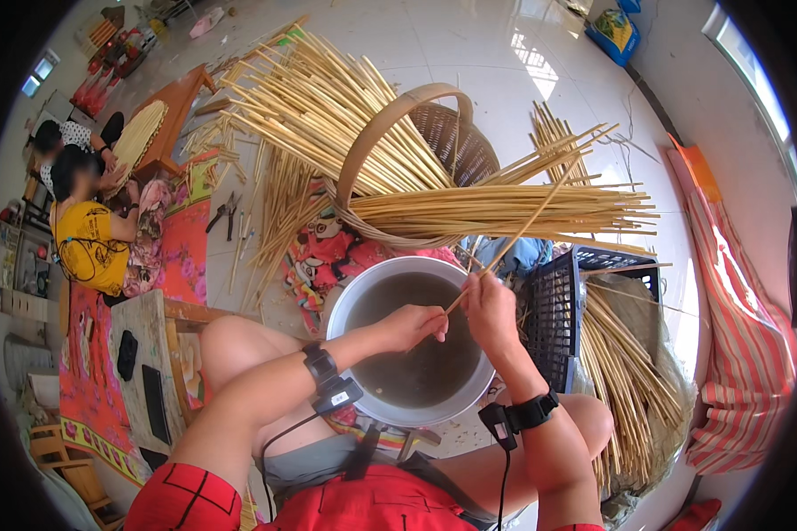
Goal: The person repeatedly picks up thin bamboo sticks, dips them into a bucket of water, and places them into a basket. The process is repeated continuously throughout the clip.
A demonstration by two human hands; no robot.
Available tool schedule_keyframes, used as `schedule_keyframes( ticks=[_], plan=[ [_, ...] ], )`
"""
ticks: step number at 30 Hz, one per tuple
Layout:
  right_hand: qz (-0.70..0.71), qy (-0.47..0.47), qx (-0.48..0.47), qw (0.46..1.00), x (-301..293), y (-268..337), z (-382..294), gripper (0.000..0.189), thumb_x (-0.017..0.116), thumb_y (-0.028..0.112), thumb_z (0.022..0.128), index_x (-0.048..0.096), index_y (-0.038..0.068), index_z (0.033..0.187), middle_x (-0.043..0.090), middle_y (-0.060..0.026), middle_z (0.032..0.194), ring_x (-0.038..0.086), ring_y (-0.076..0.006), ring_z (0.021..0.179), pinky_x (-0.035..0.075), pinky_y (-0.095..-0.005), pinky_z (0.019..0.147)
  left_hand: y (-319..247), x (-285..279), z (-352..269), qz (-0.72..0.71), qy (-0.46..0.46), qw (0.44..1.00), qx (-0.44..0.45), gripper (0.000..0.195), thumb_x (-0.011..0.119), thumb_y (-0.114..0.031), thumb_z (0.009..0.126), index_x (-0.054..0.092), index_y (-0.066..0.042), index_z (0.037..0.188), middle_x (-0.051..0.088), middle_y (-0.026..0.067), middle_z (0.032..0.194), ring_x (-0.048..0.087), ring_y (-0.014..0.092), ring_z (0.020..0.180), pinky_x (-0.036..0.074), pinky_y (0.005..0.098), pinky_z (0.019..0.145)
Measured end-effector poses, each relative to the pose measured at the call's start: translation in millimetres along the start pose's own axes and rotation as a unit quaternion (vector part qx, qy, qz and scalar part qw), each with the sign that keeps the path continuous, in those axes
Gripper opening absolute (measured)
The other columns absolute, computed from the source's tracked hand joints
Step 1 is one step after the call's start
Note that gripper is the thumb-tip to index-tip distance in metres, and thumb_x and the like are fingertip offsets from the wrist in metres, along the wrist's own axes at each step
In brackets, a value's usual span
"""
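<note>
A single thin stalk [530, 220] slants up and to the right above a round metal basin [337, 312] of cloudy water [398, 378]. Its lower end is between the fingers of my left hand [415, 328], over the middle of the basin. Close by, my right hand [490, 306] grips the same stalk a little higher, over the basin's right rim. Past the far rim stands a wicker basket [461, 149] with an arched handle. Thick bundles of straw-coloured stalks [365, 133] lie in and across it.
At right, a dark plastic crate [554, 325] stands near more stalks [611, 378] on a plastic sheet. Pliers [224, 216] lie on the tiled floor. A worn wooden bench [143, 318] is at left. Two people [93, 232] sit farther left by a woven round mat [139, 143].
</note>
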State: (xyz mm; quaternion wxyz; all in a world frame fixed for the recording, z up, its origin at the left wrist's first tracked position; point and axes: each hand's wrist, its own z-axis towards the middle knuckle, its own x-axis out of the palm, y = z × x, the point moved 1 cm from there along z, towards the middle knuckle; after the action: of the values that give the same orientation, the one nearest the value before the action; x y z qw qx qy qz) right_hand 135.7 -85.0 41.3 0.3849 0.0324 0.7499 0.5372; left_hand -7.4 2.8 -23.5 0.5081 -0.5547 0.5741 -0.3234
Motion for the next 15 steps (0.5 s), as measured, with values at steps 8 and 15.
schedule_keyframes(
  ticks=[8,15],
  plan=[
    [0.099,-0.221,-0.011,0.970,-81,-22,29,0.032,0.042,0.022,0.100,0.052,0.003,0.077,0.045,-0.0016,0.058,0.040,-0.0094,0.050,0.033,-0.0264,0.048,-23,-3,-25,-0.238,0.125,0.959,-0.092,0.027,0.037,-0.020,0.101,0.056,-0.006,0.115,0.063,0.0009,0.095,0.058,0.010,0.092,0.045,0.0246,0.083],
    [0.169,-0.201,-0.020,0.965,-65,-3,23,0.032,0.039,0.025,0.102,0.049,0.006,0.077,0.038,0.0039,0.055,0.032,-0.0040,0.045,0.026,-0.0209,0.042,-33,-9,-23,-0.233,0.037,0.970,-0.062,0.021,0.042,-0.010,0.093,0.060,-0.002,0.100,0.055,-0.0008,0.076,0.046,0.005,0.066,0.039,0.0196,0.062]
  ],
)
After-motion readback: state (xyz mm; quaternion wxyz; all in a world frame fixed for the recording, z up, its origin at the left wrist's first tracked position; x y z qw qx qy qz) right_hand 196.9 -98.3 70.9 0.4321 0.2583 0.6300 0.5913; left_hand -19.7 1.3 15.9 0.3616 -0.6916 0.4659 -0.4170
